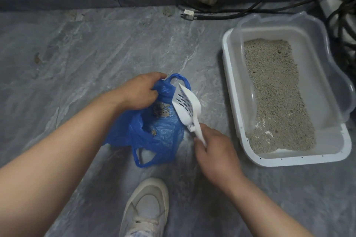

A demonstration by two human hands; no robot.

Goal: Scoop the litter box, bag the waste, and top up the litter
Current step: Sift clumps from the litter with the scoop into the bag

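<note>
A person crouched over a grey marbled floor (86, 48) grips the far rim of a blue plastic bag (159, 132) in the closed left hand (140, 90), while the right hand (213, 152) is wrapped around the handle of a white slotted scoop (185, 104) tilted over the bag's mouth. Clumps of grey litter (161, 110) lie inside the bag, which sits on the floor just beyond a white sneaker (146, 208). The white litter box (231, 82), partly filled with grey granules, stands to the right, well apart from the bag, near black cables (221, 14) along the wall.
</note>
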